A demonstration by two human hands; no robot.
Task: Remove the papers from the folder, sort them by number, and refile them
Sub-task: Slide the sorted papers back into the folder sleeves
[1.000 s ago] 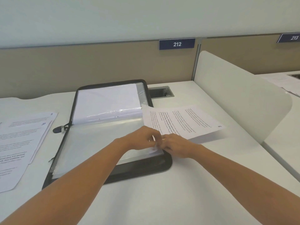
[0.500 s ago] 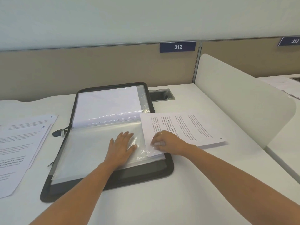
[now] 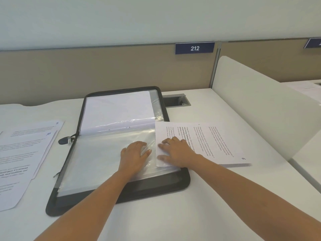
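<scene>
Across the frame, a white desk (image 3: 173,214), backed by a beige partition (image 3: 86,72) and edged on the right by a curved white divider (image 3: 260,105). At centre, open flat on the desk, a black zip folder (image 3: 121,193), white paper in its far half, a clear sleeve (image 3: 97,159) spread over its near half. To the left, loose printed papers (image 3: 20,153) fanned on the desk, handwritten numbers at some corners. To the right, a printed sheet (image 3: 217,145) turned sideways, its left edge over the sleeve's right edge, the rest reaching past the folder's rim onto the desk; tucked into the sleeve or only lying on it, impossible to tell. Left hand (image 3: 134,156) flat on the sleeve, fingers straight, clasping nothing. Right hand (image 3: 177,153) just beside it, palm down on the sheet, fingers spread and pressing. Behind, a blue sign (image 3: 194,48) reading 212 and a cable port (image 3: 175,100) in the desk. At the folder's left edge, a zip pull (image 3: 65,140). On a right-hand finger, a ring (image 3: 170,140).
</scene>
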